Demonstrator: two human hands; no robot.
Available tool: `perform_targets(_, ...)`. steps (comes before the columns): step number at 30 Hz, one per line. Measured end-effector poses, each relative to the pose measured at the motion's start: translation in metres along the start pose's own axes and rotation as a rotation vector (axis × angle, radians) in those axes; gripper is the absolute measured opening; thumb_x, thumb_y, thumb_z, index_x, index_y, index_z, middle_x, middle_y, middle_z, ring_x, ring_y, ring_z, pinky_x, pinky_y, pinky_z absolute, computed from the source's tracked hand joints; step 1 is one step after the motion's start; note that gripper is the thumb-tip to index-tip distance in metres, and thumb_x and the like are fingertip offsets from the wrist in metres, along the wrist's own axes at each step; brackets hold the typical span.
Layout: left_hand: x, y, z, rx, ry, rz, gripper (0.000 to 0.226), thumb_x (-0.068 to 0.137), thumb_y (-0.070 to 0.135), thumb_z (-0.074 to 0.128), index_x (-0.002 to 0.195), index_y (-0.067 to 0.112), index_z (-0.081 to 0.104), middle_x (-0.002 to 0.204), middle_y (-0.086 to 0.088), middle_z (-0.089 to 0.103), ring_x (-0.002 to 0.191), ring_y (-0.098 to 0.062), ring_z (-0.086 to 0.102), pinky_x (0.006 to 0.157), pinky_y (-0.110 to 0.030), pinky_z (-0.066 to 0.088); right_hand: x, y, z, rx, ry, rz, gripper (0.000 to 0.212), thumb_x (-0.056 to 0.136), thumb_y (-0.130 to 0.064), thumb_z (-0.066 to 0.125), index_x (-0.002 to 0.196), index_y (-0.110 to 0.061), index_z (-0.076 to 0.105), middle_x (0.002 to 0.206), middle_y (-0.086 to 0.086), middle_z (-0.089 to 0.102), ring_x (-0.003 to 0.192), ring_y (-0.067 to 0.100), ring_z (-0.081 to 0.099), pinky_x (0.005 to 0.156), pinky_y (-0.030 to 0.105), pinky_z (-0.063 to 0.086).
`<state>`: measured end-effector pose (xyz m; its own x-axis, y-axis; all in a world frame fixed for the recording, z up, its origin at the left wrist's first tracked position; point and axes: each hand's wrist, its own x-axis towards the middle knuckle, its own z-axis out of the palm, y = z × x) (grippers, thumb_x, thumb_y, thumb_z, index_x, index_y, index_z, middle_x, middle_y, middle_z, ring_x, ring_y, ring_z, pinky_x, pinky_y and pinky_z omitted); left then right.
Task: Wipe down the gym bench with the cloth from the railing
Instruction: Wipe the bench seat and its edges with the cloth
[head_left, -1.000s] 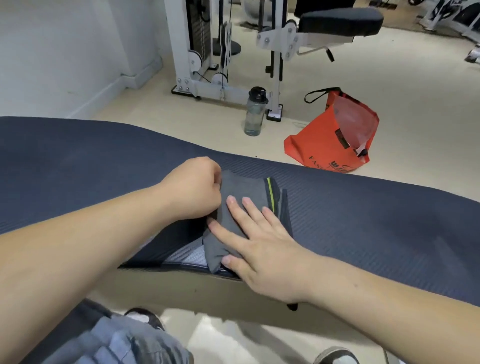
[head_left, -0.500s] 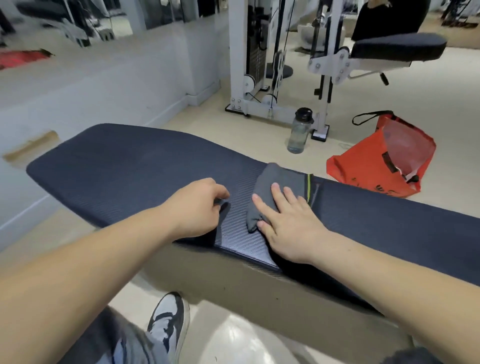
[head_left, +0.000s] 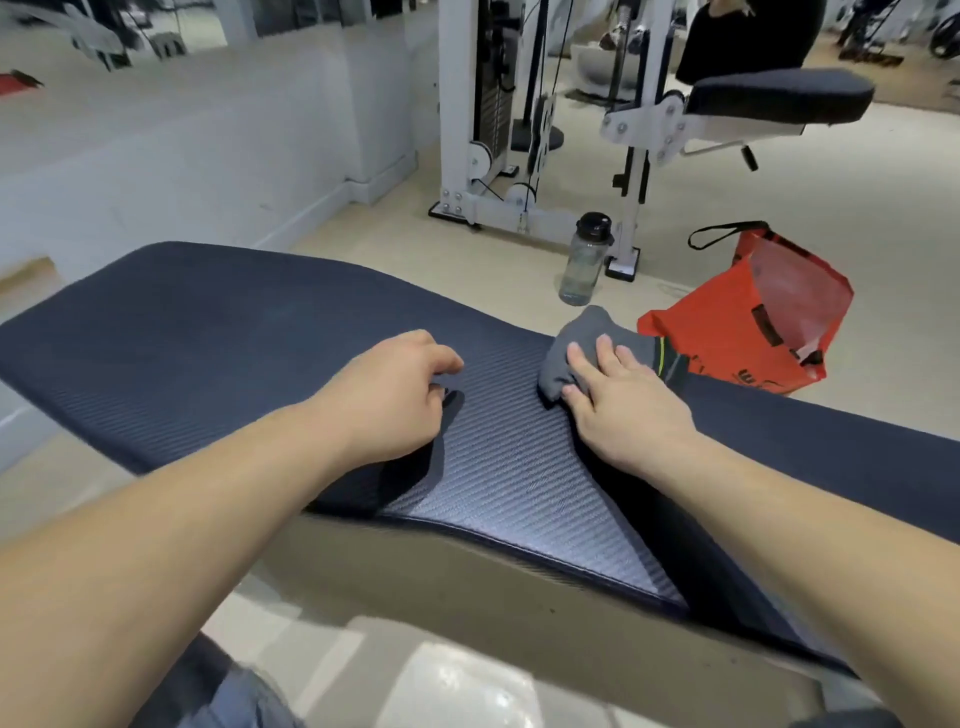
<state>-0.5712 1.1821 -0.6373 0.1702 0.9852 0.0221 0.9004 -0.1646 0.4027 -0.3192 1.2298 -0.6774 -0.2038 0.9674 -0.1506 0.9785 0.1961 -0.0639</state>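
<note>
The cloth (head_left: 587, 338), a grey one with a yellow-green stripe along its right side, lies on the dark ribbed worktop (head_left: 208, 332) of the gym bench, close to the far edge and a little right of the middle. The right grip (head_left: 628, 410) is released and flat on it: the straight fingers (head_left: 602, 345) press down on the cloth's near half, and the thumb lies against its near left corner. The heel of that hand sits on bare padding, on the side nearer the person. The cloth bunches up into a soft hump just beyond the fingertips, and its striped end shows to the right of the knuckles. The left grip (head_left: 384, 400) holds nothing. Its fingers are loosely curled with their tips touching the worktop, well to the left of the cloth, and a bare strip of ribbed padding lies between the two hands. On the floor beyond the bench, a clear water bottle (head_left: 584, 260) with a black cap stands beside the foot of a white cable machine (head_left: 467, 104). An orange bag (head_left: 753, 332) with a black strap sits to the bottle's right.
</note>
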Motion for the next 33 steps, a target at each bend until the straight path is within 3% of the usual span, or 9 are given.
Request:
perform_targets(6, 0.005, -0.029, -0.018, -0.010, -0.005, -0.010, 0.041, 0.091, 0.009, 0.051, 0.126, 0.023, 0.066, 0.117, 0.005, 0.065, 0.112, -0.018, 0.060, 0.098, -0.035, 0.049, -0.042, -0.089, 0.005, 0.008, -0.044, -0.293, 0.063, 0.106, -0.052, 0.020, 0.164, -0.030, 0.010, 0.173, 0.010, -0.001, 0.159, 0.028, 0.001, 0.129, 0.041, 0.005)
perform_targets(10, 0.002, -0.047, -0.021, -0.064, 0.011, -0.053, 0.035, 0.091, 0.007, 0.050, 0.114, 0.021, 0.072, 0.113, 0.006, 0.072, 0.108, -0.017, 0.064, 0.092, -0.028, 0.049, -0.063, -0.120, 0.006, -0.043, -0.105, -0.493, 0.080, 0.088, -0.060, 0.000, 0.163, -0.032, 0.005, 0.173, 0.004, -0.004, 0.160, 0.022, -0.003, 0.129, 0.037, -0.001)
perform_targets(14, -0.004, -0.054, -0.022, -0.093, 0.014, -0.058, 0.038, 0.091, 0.008, 0.050, 0.119, 0.022, 0.071, 0.112, 0.006, 0.071, 0.109, -0.017, 0.064, 0.095, -0.027, 0.048, -0.036, -0.084, 0.004, -0.085, -0.050, -0.387, 0.080, 0.086, -0.062, -0.001, 0.162, -0.038, 0.007, 0.173, 0.002, 0.001, 0.160, 0.018, 0.005, 0.129, 0.037, 0.008)
perform_targets(19, -0.016, -0.066, -0.021, -0.087, -0.035, -0.064, 0.044, 0.086, 0.005, 0.051, 0.121, 0.022, 0.070, 0.115, 0.006, 0.068, 0.109, -0.019, 0.062, 0.098, -0.038, 0.052, 0.003, -0.052, -0.001, -0.013, -0.048, -0.023, 0.061, 0.107, -0.050, 0.025, 0.163, -0.034, 0.009, 0.173, 0.011, 0.001, 0.159, 0.028, 0.003, 0.128, 0.041, 0.009)
perform_targets(22, -0.020, -0.071, -0.024, -0.081, -0.044, -0.084, 0.046, 0.081, 0.004, 0.050, 0.117, 0.023, 0.071, 0.113, 0.006, 0.066, 0.105, -0.019, 0.062, 0.096, -0.040, 0.054, -0.011, -0.083, -0.004, -0.075, -0.077, -0.099, 0.062, 0.107, -0.049, 0.027, 0.164, -0.030, 0.009, 0.172, 0.017, 0.001, 0.159, 0.032, 0.004, 0.128, 0.043, 0.011)
perform_targets(25, -0.019, -0.072, -0.028, -0.074, -0.010, -0.088, 0.045, 0.080, 0.003, 0.050, 0.115, 0.023, 0.072, 0.114, 0.005, 0.066, 0.107, -0.019, 0.062, 0.096, -0.038, 0.053, -0.048, -0.126, -0.004, -0.082, -0.122, -0.338, 0.065, 0.105, -0.053, 0.026, 0.163, -0.030, 0.010, 0.172, 0.018, 0.001, 0.159, 0.032, 0.005, 0.128, 0.040, 0.009)
perform_targets(28, -0.015, -0.072, -0.029, -0.081, 0.021, -0.096, 0.042, 0.080, 0.002, 0.050, 0.109, 0.021, 0.074, 0.112, 0.004, 0.066, 0.104, -0.020, 0.063, 0.093, -0.035, 0.054, -0.072, -0.142, 0.000, -0.093, -0.146, -0.501, 0.083, 0.084, -0.063, 0.000, 0.163, -0.035, 0.007, 0.173, 0.010, -0.003, 0.160, 0.025, 0.000, 0.129, 0.038, 0.003)
perform_targets(30, -0.011, -0.073, -0.030, -0.082, 0.036, -0.100, 0.041, 0.080, 0.001, 0.050, 0.108, 0.019, 0.075, 0.112, 0.003, 0.066, 0.103, -0.019, 0.062, 0.091, -0.031, 0.052, -0.055, -0.127, 0.000, -0.126, -0.118, -0.495, 0.080, 0.085, -0.063, 0.001, 0.162, -0.040, 0.004, 0.173, 0.004, -0.003, 0.160, 0.020, 0.001, 0.128, 0.036, 0.004)
perform_targets(33, -0.007, -0.072, -0.027, -0.098, 0.031, -0.112, 0.043, 0.082, 0.003, 0.051, 0.113, 0.022, 0.073, 0.114, 0.005, 0.063, 0.100, -0.014, 0.057, 0.093, -0.029, 0.049, -0.007, -0.088, -0.005, -0.083, -0.102, -0.310, 0.063, 0.105, -0.049, 0.029, 0.162, -0.039, 0.006, 0.173, 0.007, -0.002, 0.160, 0.022, 0.003, 0.129, 0.037, 0.008)
